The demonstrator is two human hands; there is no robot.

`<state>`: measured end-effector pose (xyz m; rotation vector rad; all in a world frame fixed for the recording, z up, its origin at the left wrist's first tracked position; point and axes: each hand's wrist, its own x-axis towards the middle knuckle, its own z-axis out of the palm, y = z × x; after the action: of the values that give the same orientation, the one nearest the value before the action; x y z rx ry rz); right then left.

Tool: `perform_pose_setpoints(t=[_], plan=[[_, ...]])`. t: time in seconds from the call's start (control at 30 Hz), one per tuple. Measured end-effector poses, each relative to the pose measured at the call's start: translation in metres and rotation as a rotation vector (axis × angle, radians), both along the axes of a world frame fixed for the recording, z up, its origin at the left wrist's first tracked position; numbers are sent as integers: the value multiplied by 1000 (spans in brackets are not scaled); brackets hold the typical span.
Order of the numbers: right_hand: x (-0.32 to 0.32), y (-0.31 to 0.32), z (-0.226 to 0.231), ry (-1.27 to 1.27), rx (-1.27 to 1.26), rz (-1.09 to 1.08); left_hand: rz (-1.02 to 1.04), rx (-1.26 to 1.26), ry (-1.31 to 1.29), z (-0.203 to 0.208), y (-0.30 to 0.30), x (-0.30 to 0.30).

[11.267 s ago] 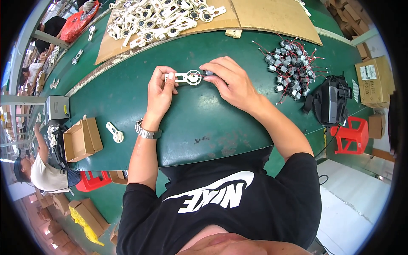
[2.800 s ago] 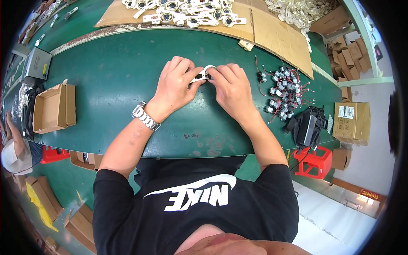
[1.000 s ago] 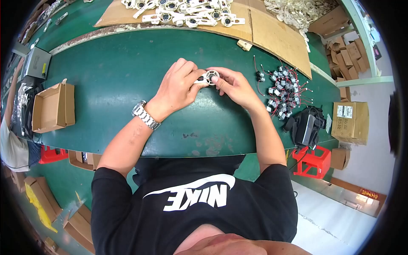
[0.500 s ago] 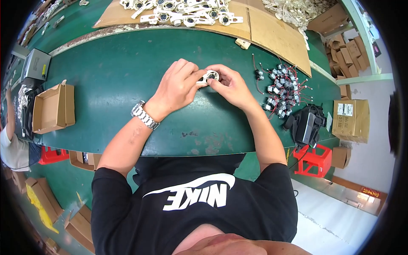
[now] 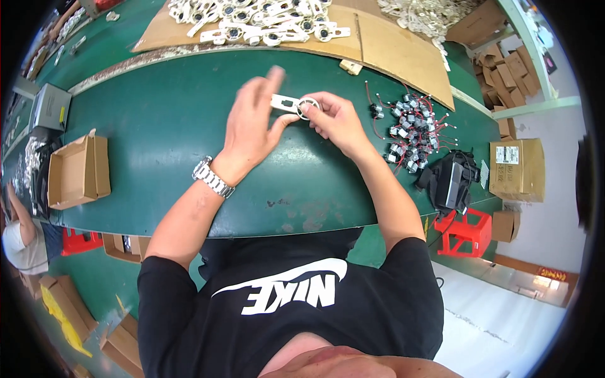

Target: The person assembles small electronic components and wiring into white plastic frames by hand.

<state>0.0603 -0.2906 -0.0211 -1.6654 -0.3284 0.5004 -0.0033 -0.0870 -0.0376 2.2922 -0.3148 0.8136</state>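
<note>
A white plastic part (image 5: 285,103), with a flat slotted arm and a round ring end, is held just above the green table (image 5: 189,113). My right hand (image 5: 338,123) pinches the ring end between thumb and fingers, which hide some of it. Beside the slotted arm, my left hand (image 5: 249,126) has its fingers stretched out and apart, the forefinger smeared by motion. Its thumb tip reaches the ring's lower edge. Several similar white parts (image 5: 271,38) lie heaped on a cardboard sheet (image 5: 403,60) at the far side.
Small motors with red wires (image 5: 413,132) are piled at the right, near a black device (image 5: 450,183). An open cardboard box (image 5: 97,167) stands at the left. A small cream piece (image 5: 351,68) lies by the cardboard. Red stools (image 5: 469,233) and a person (image 5: 25,236) are at the sides.
My left fingers have lifted and spread away from the white part, so its slotted arm now shows. My right hand keeps its hold on the ring end. The view has shifted slightly.
</note>
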Motion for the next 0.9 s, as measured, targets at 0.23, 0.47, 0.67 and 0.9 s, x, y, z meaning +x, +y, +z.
perform_pose_setpoints(t=[0.23, 0.47, 0.67, 0.9], plan=[[64, 38, 58, -122, 45, -90, 192, 61, 159, -8, 3, 4], [42, 78, 75, -112, 261, 86, -26, -696, 163, -7, 19, 9], [23, 92, 51, -22, 271, 106, -229, -928, 71, -10, 32, 11], [22, 90, 40, -13, 213, 152, -237, -980, 61, -18, 26, 10]])
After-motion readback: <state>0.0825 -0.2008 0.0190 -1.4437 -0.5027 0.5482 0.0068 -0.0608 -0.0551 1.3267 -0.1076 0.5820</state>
